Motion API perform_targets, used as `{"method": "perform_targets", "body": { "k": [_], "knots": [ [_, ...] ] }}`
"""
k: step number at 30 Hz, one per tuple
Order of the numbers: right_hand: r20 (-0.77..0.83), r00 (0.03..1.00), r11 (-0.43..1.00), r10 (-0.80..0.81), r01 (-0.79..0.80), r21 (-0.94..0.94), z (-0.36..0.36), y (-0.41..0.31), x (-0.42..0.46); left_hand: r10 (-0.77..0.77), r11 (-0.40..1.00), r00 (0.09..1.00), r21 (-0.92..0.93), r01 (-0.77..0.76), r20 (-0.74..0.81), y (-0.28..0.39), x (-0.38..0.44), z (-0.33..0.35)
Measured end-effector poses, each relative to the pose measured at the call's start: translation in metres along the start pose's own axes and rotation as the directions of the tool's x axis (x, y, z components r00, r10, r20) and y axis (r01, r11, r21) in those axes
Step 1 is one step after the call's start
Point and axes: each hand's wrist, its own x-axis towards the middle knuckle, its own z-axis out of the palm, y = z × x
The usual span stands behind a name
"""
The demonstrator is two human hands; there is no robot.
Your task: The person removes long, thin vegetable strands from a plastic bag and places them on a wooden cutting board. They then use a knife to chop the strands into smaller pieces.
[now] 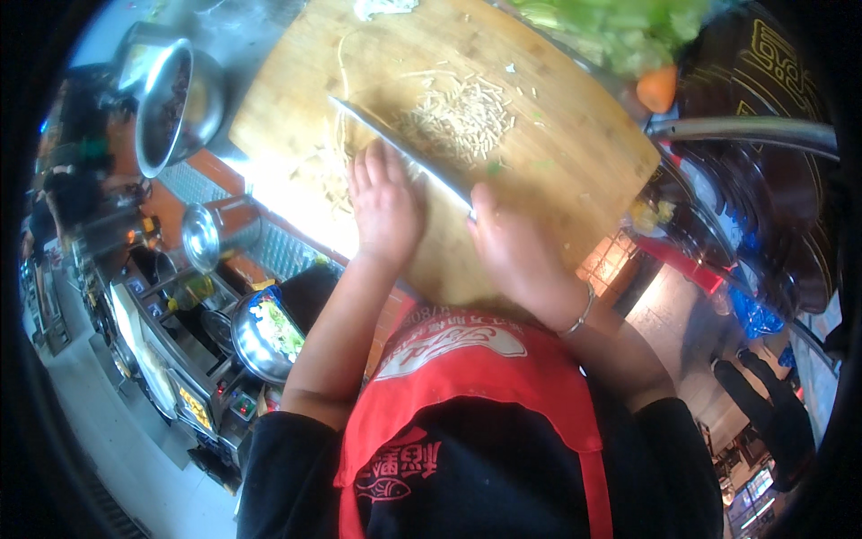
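Observation:
On the wooden cutting board [579, 141] my right hand [515, 252] grips a kitchen knife [411, 158], its blade slanting up to the left. My left hand [384, 202] presses flat, palm down, just left of the blade, on pale thin strands [330, 175] of food. Part of those strands is washed out by glare, and what lies under the fingers is hidden. Right of the blade, short cut pieces [465, 118] lie in a loose heap. A single long strand [342, 64] curves away beyond the knife tip.
Steel bowls [165, 108] stand at the upper left, one with dark contents. Green vegetables [619, 27] and an orange piece [656, 89] border the board's far right. Stacked dark bowls [761, 162] are at the right. Lower left, a steel bowl [246, 343] holds chopped greens. Another person's legs [768, 404] show at the lower right.

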Motion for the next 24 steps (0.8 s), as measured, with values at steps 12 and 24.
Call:
{"method": "perform_targets", "body": {
  "k": [12, 24],
  "knots": [
    [0.030, 0.989, 0.989, 0.142, -0.143, 0.048, -0.052, 0.010, -0.094, -0.025, 0.993, 0.999, 0.119, 0.022, 0.030, 0.003, 0.000, 0.000],
    [0.157, 0.959, 0.971, 0.235, -0.240, 0.016, -0.050, 0.002, -0.088, 0.002, 0.996, 0.999, 0.091, 0.001, -0.037, 0.003, 0.000, -0.001]
  ]
}}
